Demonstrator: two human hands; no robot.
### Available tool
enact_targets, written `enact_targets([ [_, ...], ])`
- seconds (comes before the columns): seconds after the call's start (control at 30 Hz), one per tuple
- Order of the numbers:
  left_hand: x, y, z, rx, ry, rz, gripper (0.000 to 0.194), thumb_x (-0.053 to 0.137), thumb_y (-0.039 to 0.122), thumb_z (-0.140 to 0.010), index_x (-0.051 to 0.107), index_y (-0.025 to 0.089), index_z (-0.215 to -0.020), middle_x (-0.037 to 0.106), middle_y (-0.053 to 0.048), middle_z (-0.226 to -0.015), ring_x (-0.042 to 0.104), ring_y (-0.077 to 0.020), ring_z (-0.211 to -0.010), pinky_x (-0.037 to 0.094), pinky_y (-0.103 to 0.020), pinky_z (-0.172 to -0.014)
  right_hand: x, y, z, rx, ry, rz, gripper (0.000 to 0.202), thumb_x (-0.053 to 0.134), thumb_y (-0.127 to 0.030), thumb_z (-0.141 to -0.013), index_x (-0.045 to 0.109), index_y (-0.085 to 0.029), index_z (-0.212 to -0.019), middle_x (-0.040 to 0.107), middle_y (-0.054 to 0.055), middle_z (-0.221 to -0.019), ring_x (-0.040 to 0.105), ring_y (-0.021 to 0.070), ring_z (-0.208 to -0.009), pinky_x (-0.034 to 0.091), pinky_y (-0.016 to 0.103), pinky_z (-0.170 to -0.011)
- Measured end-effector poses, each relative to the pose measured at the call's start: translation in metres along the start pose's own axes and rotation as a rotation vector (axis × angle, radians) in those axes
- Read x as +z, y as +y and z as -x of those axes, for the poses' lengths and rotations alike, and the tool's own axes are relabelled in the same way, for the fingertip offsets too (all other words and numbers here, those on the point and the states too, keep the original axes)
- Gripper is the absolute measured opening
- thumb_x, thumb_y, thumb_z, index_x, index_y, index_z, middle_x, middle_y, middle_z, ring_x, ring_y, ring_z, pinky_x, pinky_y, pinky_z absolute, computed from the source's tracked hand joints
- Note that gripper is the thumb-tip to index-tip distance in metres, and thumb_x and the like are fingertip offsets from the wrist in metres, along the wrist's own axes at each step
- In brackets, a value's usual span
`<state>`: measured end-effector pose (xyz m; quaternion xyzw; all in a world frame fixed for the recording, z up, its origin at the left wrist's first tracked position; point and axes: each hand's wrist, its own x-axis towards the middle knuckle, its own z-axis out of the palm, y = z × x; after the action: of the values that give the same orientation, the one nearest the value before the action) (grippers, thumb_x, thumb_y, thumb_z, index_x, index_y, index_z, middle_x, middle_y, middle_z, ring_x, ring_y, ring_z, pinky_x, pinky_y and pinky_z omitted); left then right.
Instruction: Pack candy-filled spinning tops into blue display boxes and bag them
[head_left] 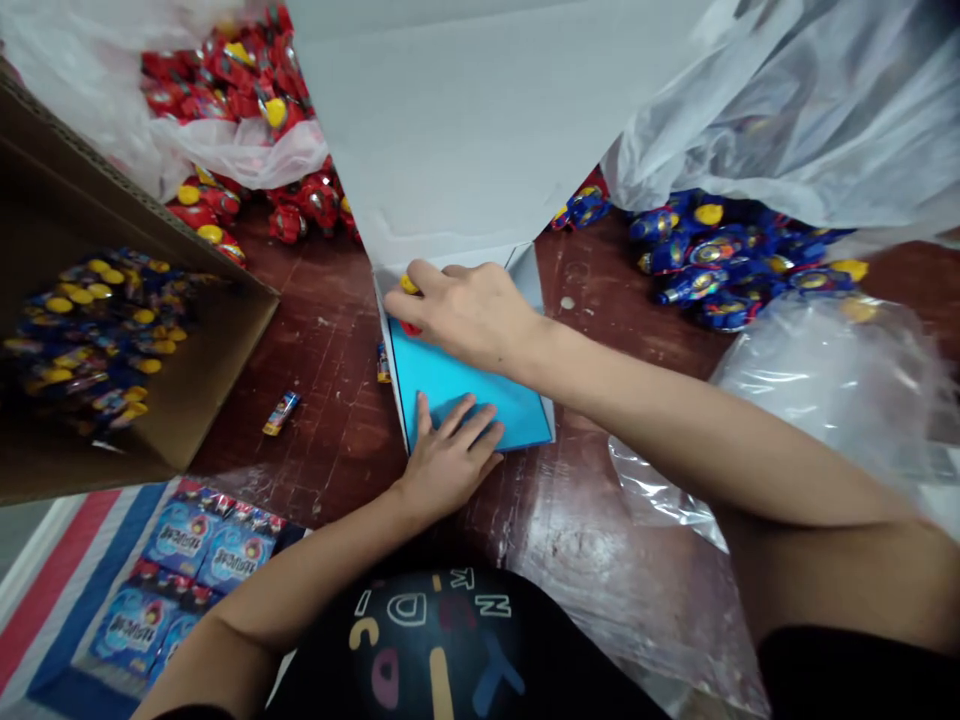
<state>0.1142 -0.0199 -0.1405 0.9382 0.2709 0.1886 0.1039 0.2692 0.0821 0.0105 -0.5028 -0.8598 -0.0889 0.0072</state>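
A white cardboard box [546,280] with its large lid [487,120] raised stands in front of me, a bright blue panel [465,372] inside it. My left hand [452,455] lies on the near part of the panel, fingers spread, holding nothing. At the far left end of the box, my right hand [469,310] is closed around a red and yellow toy [409,284]. Only small bits of the toy show between the fingers, so its full shape is hidden.
Left is an open brown carton [225,400] with many blue and yellow wrapped pieces [112,320]. Red toys [225,85] lie at back left, blue toys [720,255] at right near clear plastic bags [832,370]. A small wrapped piece [281,413] lies on the table; printed boxes [180,560] stand lower left.
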Motion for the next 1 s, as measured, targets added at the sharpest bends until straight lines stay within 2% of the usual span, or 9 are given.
enact_targets([
  [0.13,-0.001,0.002,-0.002,0.022,0.005,0.004,0.029,0.06,0.037,-0.112,0.072,0.023,-0.134,0.07,-0.007,-0.15,0.061,-0.0354,-0.146,0.011,-0.087,-0.13,-0.004,0.01,-0.006,-0.01,-0.035,-0.02,0.032,0.049,-0.022,-0.107,0.069,-0.025,-0.132,0.073,0.011,-0.117,0.075,0.0258,-0.084,0.05,0.033,-0.07],
  [0.3,-0.004,0.005,-0.007,-0.038,-0.068,0.02,0.031,0.052,0.03,-0.114,0.071,0.023,-0.137,0.067,-0.007,-0.154,0.057,-0.0372,-0.149,0.013,-0.087,-0.131,-0.003,0.009,-0.011,0.013,-0.045,0.006,0.04,0.04,-0.02,-0.11,0.066,-0.026,-0.139,0.072,0.011,-0.126,0.077,0.0269,-0.089,0.055,0.034,-0.072],
  [0.43,0.002,0.006,-0.008,-0.007,-0.037,-0.014,0.031,0.054,0.037,-0.114,0.072,0.022,-0.135,0.067,-0.008,-0.153,0.058,-0.0354,-0.149,0.01,-0.087,-0.131,-0.013,0.004,-0.006,-0.052,-0.187,0.024,0.036,0.047,-0.017,-0.109,0.068,-0.024,-0.136,0.071,0.015,-0.123,0.077,0.0338,-0.087,0.052,0.038,-0.066],
  [0.5,0.005,0.006,-0.007,-0.013,-0.043,-0.032,0.032,0.052,0.037,-0.115,0.072,0.023,-0.135,0.066,-0.008,-0.155,0.056,-0.0349,-0.15,0.008,-0.087,-0.132,-0.014,0.003,-0.008,-0.034,-0.186,0.013,0.034,0.046,-0.017,-0.11,0.069,-0.021,-0.134,0.071,0.014,-0.125,0.076,0.0318,-0.09,0.051,0.038,-0.071],
  [0.63,0.008,0.006,-0.008,-0.038,-0.053,-0.035,0.034,0.05,0.038,-0.115,0.073,0.024,-0.137,0.065,-0.008,-0.156,0.055,-0.0356,-0.151,0.01,-0.088,-0.131,-0.008,0.004,-0.015,0.002,-0.071,-0.046,0.038,0.041,-0.015,-0.111,0.069,-0.02,-0.137,0.07,0.014,-0.132,0.076,0.0269,-0.09,0.051,0.038,-0.076],
  [0.77,0.01,0.006,-0.01,-0.031,-0.084,-0.017,0.035,0.051,0.038,-0.115,0.071,0.023,-0.14,0.062,-0.01,-0.159,0.053,-0.0358,-0.152,0.015,-0.089,-0.129,-0.011,0.002,-0.012,-0.029,-0.192,-0.006,0.035,0.05,-0.014,-0.107,0.071,-0.022,-0.133,0.072,0.016,-0.123,0.075,0.029,-0.082,0.049,0.037,-0.07],
  [0.87,0.013,0.009,-0.01,-0.048,-0.09,-0.009,0.036,0.05,0.037,-0.115,0.071,0.022,-0.14,0.062,-0.01,-0.159,0.052,-0.0364,-0.152,0.018,-0.088,-0.129,-0.008,0.003,-0.013,-0.043,-0.229,0.088,0.038,0.045,-0.02,-0.11,0.07,-0.025,-0.139,0.071,0.016,-0.125,0.074,0.0307,-0.081,0.043,0.035,-0.062],
  [0.93,0.01,0.011,-0.008,-0.044,-0.054,0.001,0.033,0.053,0.036,-0.115,0.073,0.022,-0.136,0.065,-0.008,-0.156,0.054,-0.0359,-0.15,0.021,-0.085,-0.13,0.0,0.005,-0.018,-0.026,-0.196,0.118,0.042,0.045,-0.028,-0.112,0.063,-0.027,-0.151,0.07,0.017,-0.131,0.074,0.0311,-0.082,0.038,0.034,-0.059],
  [1.0,0.0,0.008,-0.003,0.004,0.073,0.056,0.028,0.056,0.035,-0.114,0.075,0.022,-0.13,0.071,-0.006,-0.148,0.061,-0.0301,-0.143,0.026,-0.072,-0.134,0.009,0.006,-0.024,0.019,-0.159,0.115,0.046,0.049,-0.037,-0.112,0.057,-0.025,-0.156,0.07,0.017,-0.13,0.074,0.03,-0.082,0.036,0.034,-0.059],
])
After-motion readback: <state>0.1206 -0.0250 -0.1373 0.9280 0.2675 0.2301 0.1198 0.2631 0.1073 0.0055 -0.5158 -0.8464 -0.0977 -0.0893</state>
